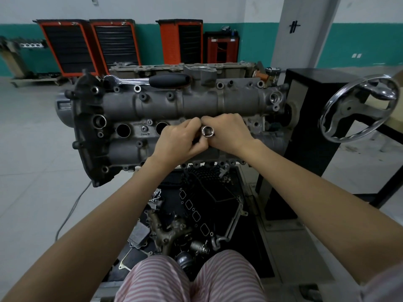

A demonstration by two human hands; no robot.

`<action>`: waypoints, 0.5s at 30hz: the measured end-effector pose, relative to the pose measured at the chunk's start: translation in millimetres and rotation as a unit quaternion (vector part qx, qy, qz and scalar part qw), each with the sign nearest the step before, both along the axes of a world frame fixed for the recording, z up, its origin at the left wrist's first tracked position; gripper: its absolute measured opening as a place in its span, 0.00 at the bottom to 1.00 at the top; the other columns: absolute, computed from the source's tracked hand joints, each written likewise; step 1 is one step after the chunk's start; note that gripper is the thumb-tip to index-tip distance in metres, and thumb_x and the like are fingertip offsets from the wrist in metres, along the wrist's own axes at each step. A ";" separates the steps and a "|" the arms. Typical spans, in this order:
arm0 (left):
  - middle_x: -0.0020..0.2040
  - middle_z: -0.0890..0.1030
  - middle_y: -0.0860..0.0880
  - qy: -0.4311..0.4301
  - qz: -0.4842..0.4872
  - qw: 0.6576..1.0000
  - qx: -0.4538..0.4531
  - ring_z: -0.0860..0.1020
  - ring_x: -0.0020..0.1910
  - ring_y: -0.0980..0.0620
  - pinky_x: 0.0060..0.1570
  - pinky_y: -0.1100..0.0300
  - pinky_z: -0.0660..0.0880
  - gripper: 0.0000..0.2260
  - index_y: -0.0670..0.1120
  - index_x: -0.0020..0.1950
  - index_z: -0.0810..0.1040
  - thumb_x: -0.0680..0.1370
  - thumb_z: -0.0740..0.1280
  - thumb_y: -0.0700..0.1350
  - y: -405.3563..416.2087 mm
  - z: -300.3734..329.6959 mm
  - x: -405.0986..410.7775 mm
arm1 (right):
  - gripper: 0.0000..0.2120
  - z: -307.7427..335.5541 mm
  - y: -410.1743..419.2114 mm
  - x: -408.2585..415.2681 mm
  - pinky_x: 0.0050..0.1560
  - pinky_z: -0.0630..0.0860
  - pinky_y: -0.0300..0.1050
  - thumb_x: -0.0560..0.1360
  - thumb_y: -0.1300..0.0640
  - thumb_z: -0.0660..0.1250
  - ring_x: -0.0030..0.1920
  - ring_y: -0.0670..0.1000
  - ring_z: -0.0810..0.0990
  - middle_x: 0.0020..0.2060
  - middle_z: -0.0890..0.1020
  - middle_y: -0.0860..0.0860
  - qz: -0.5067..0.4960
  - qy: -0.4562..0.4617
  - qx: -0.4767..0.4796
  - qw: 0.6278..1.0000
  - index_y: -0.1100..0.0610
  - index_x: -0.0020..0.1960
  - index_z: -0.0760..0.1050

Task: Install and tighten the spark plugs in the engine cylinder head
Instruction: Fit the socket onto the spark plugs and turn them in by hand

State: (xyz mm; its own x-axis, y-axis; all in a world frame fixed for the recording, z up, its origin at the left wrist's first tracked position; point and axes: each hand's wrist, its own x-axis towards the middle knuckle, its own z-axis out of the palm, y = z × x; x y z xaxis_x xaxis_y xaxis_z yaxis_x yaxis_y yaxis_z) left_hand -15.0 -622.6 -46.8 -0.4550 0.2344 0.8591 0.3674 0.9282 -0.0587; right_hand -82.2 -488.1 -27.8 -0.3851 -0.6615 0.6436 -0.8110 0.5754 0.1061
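Nearest us, striped trousers (189,277) above a tray of loose parts (196,214). Beyond our left hand (177,139), two open, round plug wells (123,130) in the rough grey cast cylinder head (130,105). That hand pinches a shaft, perhaps an extension; our right hand (229,134) curls around the polished steel spark plug socket (206,131), its long axis towards us. The ratchet (148,80) lies farther off.

One wide-angle view, worn on the person's head, looks forward and steeply down from close above the cylinder head (174,118), which fills the middle. Both forearms enter from 5 and 7 o'clock; the striped knees sit at 6. Tool cabinets (91,44) stand far off toward 11 and 12 o'clock, their edges seemingly bent by the lens
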 end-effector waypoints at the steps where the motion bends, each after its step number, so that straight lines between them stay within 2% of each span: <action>1: 0.26 0.73 0.45 0.001 -0.001 1.000 -0.001 0.71 0.21 0.43 0.24 0.63 0.59 0.13 0.38 0.33 0.71 0.72 0.60 0.46 -0.1 -0.2 -0.2 | 0.07 0.4 0.4 1.1 0.30 0.59 0.45 0.70 0.56 0.65 0.33 0.64 0.78 0.32 0.80 0.59 0.006 0.004 -0.002 1.000 0.61 0.41 0.75; 4: 0.25 0.73 0.46 0.001 0.005 1.000 0.004 0.71 0.21 0.45 0.26 0.64 0.58 0.14 0.39 0.32 0.70 0.72 0.62 0.48 -1.3 -1.1 -2.9 | 0.05 0.3 2.0 4.3 0.26 0.62 0.43 0.66 0.62 0.68 0.25 0.62 0.76 0.25 0.78 0.59 0.028 0.011 -0.037 0.999 0.63 0.34 0.74; 7: 0.25 0.74 0.46 -0.005 0.012 1.000 0.005 0.73 0.22 0.46 0.24 0.63 0.61 0.16 0.40 0.31 0.71 0.73 0.65 0.49 -3.9 -2.9 -6.3 | 0.06 -0.5 3.2 5.2 0.26 0.64 0.43 0.64 0.64 0.71 0.25 0.62 0.76 0.24 0.77 0.59 0.034 -0.007 -0.050 0.998 0.63 0.32 0.74; 10: 0.25 0.75 0.44 0.004 0.009 1.000 -0.015 0.73 0.21 0.43 0.21 0.61 0.64 0.15 0.39 0.31 0.72 0.74 0.64 0.48 -6.2 -4.5 -8.1 | 0.06 0.2 3.2 3.0 0.29 0.62 0.44 0.67 0.60 0.68 0.30 0.63 0.77 0.28 0.79 0.59 0.021 -0.020 -0.034 0.999 0.62 0.35 0.74; 13: 0.25 0.72 0.45 0.018 0.013 1.000 -0.016 0.71 0.20 0.44 0.23 0.65 0.58 0.14 0.39 0.32 0.70 0.72 0.61 0.47 -2.8 -2.4 -5.9 | 0.09 -0.3 0.4 -0.4 0.33 0.62 0.46 0.71 0.52 0.64 0.40 0.62 0.78 0.36 0.81 0.56 -0.015 -0.032 0.010 0.999 0.58 0.42 0.73; 15: 0.27 0.72 0.45 0.015 0.013 1.000 -0.006 0.70 0.20 0.43 0.23 0.65 0.57 0.12 0.38 0.33 0.69 0.70 0.60 0.47 -0.8 -0.9 -4.4 | 0.09 -0.9 -0.4 -2.1 0.34 0.62 0.46 0.71 0.50 0.63 0.42 0.61 0.78 0.38 0.82 0.55 -0.025 -0.031 0.019 0.999 0.57 0.44 0.72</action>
